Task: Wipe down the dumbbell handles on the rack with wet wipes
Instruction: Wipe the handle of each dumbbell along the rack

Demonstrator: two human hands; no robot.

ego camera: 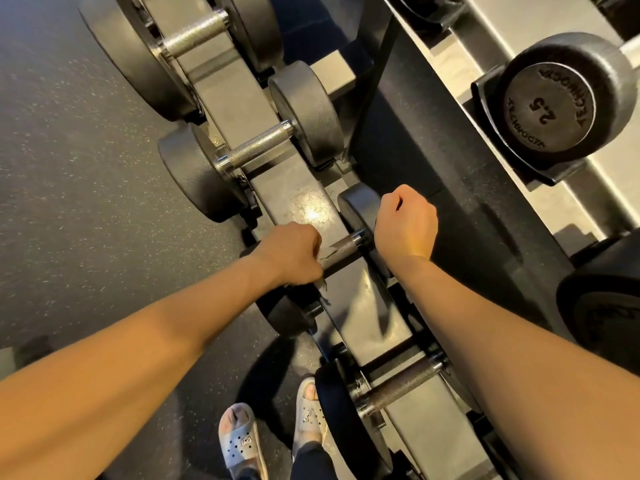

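Mid-rack [311, 202], my left hand [291, 252] wraps a wipe [325, 285] round one handle [341, 249], right hand [407, 220] fisted; handles at twelve [258, 147] and six [398, 382] probably remain.

A dark speckled floor [86, 150] is lying left of the fingers [311, 239], and soft warm light is falling on it.

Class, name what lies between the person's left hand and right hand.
In the head view: a bare stretch of the knurled dumbbell handle that the left hand grips, then the dumbbell's black end weight, beside the right hand.
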